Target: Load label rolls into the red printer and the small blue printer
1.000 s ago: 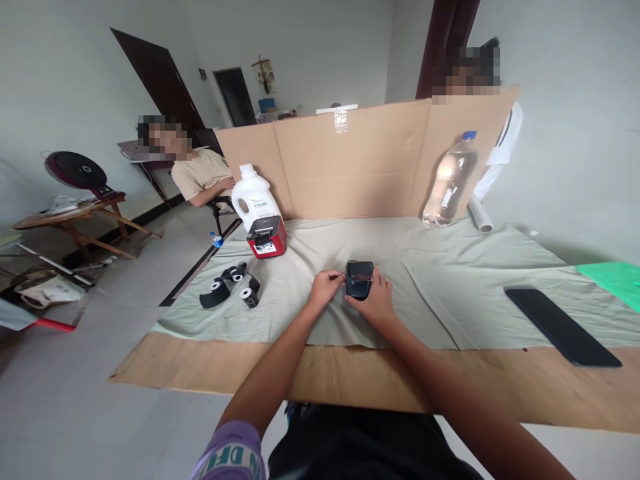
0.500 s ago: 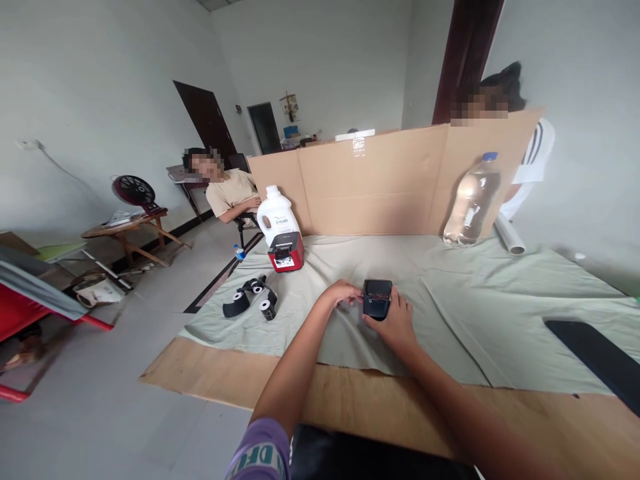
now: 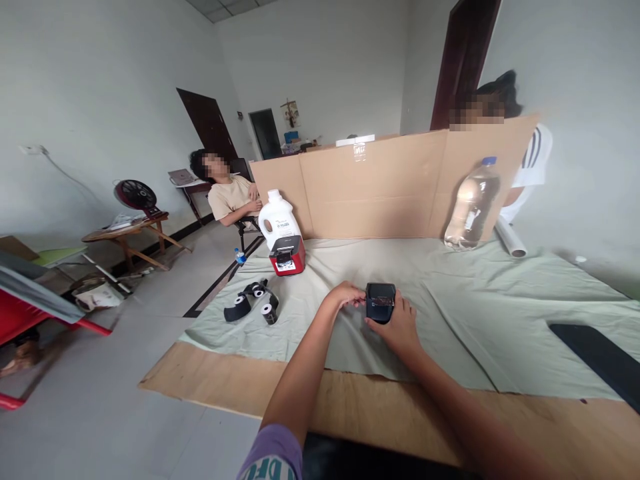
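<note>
The small black device (image 3: 381,301) was held at the middle of the pale green cloth (image 3: 450,293), on the near half of the table (image 3: 225,383). It was gripped from its right and near side by the right hand (image 3: 397,327), whose fingers were closed around the casing. The left hand (image 3: 345,295) was laid against the device's left edge, fingers curled together; whether anything was pinched between them could not be told.

Compared with the pictures from half a second and a second earlier, little had altered at the hands: the device had been kept in the same two-handed hold on the same patch of cloth. What had shifted was mostly the view, which had been raised and swung left, so that more of the room was taken in. The work on the device was therefore judged to be continuing, not finished or set aside.

The device's top face was too small and dark for any detail to be read. The flat black slab (image 3: 597,353) at the right was cut off by the frame edge. Further left, the black rolls (image 3: 253,300) were seen only as a tangle. Beyond, the red and black printer (image 3: 287,255) partly covered the white jug (image 3: 278,217), and the clear bottle (image 3: 472,207) leaned against the cardboard screen (image 3: 380,187), by which a person behind it was largely hidden. A seated person (image 3: 230,197) was visible at the far left.
</note>
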The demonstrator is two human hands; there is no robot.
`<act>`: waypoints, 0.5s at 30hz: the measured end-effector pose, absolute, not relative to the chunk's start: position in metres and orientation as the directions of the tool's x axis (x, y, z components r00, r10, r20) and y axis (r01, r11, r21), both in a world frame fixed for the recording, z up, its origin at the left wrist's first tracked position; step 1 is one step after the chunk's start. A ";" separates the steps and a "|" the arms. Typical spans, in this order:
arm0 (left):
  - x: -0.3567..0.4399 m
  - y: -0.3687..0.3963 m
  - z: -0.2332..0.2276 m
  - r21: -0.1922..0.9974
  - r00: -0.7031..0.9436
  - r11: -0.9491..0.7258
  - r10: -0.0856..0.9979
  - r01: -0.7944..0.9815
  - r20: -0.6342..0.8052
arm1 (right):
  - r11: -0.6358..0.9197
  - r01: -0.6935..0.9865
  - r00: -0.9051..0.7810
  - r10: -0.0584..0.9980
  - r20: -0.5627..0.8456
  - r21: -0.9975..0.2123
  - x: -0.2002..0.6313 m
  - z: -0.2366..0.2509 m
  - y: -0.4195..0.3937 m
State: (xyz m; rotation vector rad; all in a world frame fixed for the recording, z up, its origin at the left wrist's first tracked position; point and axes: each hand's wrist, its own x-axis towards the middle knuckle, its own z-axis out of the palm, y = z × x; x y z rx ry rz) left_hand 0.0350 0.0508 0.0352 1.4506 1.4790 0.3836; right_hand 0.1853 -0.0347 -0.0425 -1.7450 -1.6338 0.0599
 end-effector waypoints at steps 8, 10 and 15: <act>0.035 0.048 0.030 0.795 0.207 0.244 0.886 0.556 -0.416 | 0.062 0.847 0.199 0.885 0.422 -0.529 0.184 -0.041 -0.036; 0.034 0.048 0.029 0.801 0.212 0.247 0.884 0.545 -0.417 | 0.057 0.850 0.200 0.885 0.420 -0.524 0.184 -0.041 -0.036; 0.033 0.051 0.023 0.822 0.228 0.255 0.881 0.510 -0.415 | 0.077 0.855 0.192 0.872 0.450 -0.513 0.184 -0.044 -0.035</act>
